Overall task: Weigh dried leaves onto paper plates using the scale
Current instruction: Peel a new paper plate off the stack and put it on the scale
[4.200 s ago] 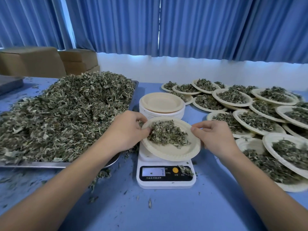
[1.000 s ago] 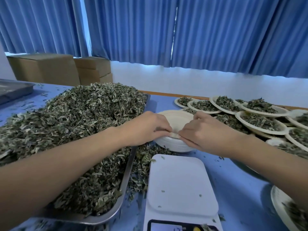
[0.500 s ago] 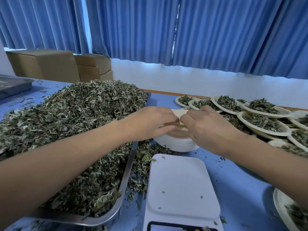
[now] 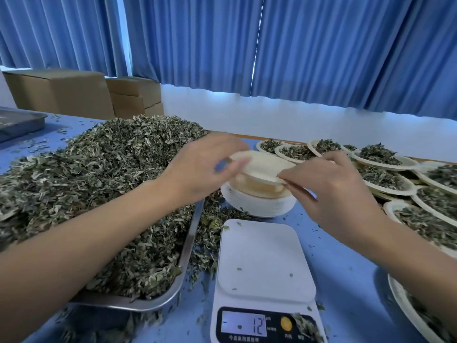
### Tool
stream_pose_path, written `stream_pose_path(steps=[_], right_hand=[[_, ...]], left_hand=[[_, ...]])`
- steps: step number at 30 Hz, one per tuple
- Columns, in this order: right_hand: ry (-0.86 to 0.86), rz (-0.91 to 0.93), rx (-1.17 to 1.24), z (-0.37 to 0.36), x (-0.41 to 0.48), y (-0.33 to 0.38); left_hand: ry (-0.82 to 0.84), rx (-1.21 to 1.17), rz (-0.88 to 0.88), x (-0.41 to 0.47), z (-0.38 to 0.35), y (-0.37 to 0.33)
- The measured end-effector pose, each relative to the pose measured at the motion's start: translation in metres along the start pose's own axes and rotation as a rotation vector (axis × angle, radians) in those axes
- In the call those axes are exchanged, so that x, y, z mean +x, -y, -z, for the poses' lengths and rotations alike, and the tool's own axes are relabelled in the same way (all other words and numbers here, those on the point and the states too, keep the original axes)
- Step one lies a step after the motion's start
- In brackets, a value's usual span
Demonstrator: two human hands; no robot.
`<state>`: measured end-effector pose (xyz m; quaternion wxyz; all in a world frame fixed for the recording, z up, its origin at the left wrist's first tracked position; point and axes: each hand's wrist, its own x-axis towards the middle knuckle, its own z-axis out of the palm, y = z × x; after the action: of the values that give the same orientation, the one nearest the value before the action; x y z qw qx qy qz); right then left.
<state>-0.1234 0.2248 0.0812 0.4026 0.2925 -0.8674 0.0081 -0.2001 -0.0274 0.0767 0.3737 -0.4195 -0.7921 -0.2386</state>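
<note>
Paper plate (image 4: 262, 165): one empty plate is held just above the stack of plates (image 4: 259, 205), tilted, between my two hands. My right hand (image 4: 331, 191) pinches the plate's right rim between thumb and fingertips. My left hand (image 4: 197, 169) sits at the left rim with its fingers curled, but it is blurred, so I cannot tell whether it actually grips.

Handling assessment: I judge the plate to be very light, thin and easily creased, and it may cling to the plate beneath. The rim is the place to hold it, with light pressure on opposite sides.

The stack stands around the middle of the table (image 4: 346, 268). The scale (image 4: 264, 261) lies nearer the table's near edge, its platform bare but for a few flecks, and its display reads 12. A metal tray (image 4: 191, 233) heaped with dried leaves (image 4: 99, 174) fills the left side. Filled plates (image 4: 380, 157) crowd the right side and far-right corner. Loose leaf litter lies between tray and scale.
</note>
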Motion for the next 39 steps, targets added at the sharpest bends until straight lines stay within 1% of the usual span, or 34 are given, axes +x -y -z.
stream_pose_path(steps=[1, 2, 3, 4, 5, 8, 9, 10, 11, 12, 16, 18, 21, 23, 26, 29, 32, 36, 39], right_hand=[[-0.052, 0.028, 0.024, 0.007, -0.009, 0.006], [-0.083, 0.049, 0.052, 0.014, -0.018, 0.013], [-0.095, 0.062, 0.074, 0.02, -0.028, 0.021], [-0.094, 0.07, 0.085, 0.025, -0.039, 0.029], [-0.083, 0.072, 0.091, 0.028, -0.05, 0.037], [-0.016, 0.083, 0.082, 0.03, -0.077, 0.056], [0.021, 0.093, 0.087, 0.03, -0.083, 0.061], [0.067, 0.103, 0.099, 0.031, -0.087, 0.064], [0.113, 0.111, 0.111, 0.033, -0.09, 0.067], [0.158, 0.108, 0.121, 0.036, -0.091, 0.068], [0.309, 0.0, 0.147, 0.053, -0.099, 0.063], [0.296, -0.113, 0.242, 0.06, -0.1, 0.057], [0.144, -0.335, 0.458, 0.055, -0.097, 0.053], [0.027, -0.527, 0.546, 0.042, -0.088, 0.048], [-0.105, -0.869, 0.699, 0.016, -0.077, 0.035], [-0.219, -1.087, 0.796, -0.007, -0.077, 0.031], [-0.247, -1.163, 0.825, -0.019, -0.088, 0.034], [-0.264, -1.165, 0.866, -0.019, -0.098, 0.034], [-0.292, -1.191, 0.883, -0.017, -0.098, 0.032]], left_hand=[[-0.071, -0.035, 0.105, -0.005, 0.008, 0.0], [-0.105, -0.04, 0.207, -0.012, 0.016, 0.001], [-0.083, -0.01, 0.305, -0.019, 0.024, 0.003], [0.0, 0.045, 0.401, -0.026, 0.031, 0.005], [0.13, 0.103, 0.499, -0.034, 0.036, 0.008], [0.629, 0.147, 0.765, -0.056, 0.045, 0.008], [0.774, 0.151, 0.799, -0.061, 0.044, 0.006], [0.873, 0.152, 0.804, -0.066, 0.041, 0.004], [0.921, 0.151, 0.793, -0.07, 0.037, 0.002], [0.934, 0.152, 0.781, -0.073, 0.035, 0.0], [0.892, 0.193, 0.734, -0.077, 0.031, -0.003], [0.856, 0.218, 0.728, -0.078, 0.03, -0.005], [0.787, 0.225, 0.731, -0.08, 0.029, -0.007], [0.743, 0.201, 0.755, -0.083, 0.029, -0.009], [0.684, 0.173, 0.78, -0.084, 0.031, -0.011], [0.619, 0.163, 0.8, -0.084, 0.032, -0.014], [0.494, 0.143, 0.819, -0.081, 0.035, -0.015], [0.315, 0.113, 0.832, -0.079, 0.036, -0.016], [0.274, 0.114, 0.85, -0.079, 0.038, -0.018]])
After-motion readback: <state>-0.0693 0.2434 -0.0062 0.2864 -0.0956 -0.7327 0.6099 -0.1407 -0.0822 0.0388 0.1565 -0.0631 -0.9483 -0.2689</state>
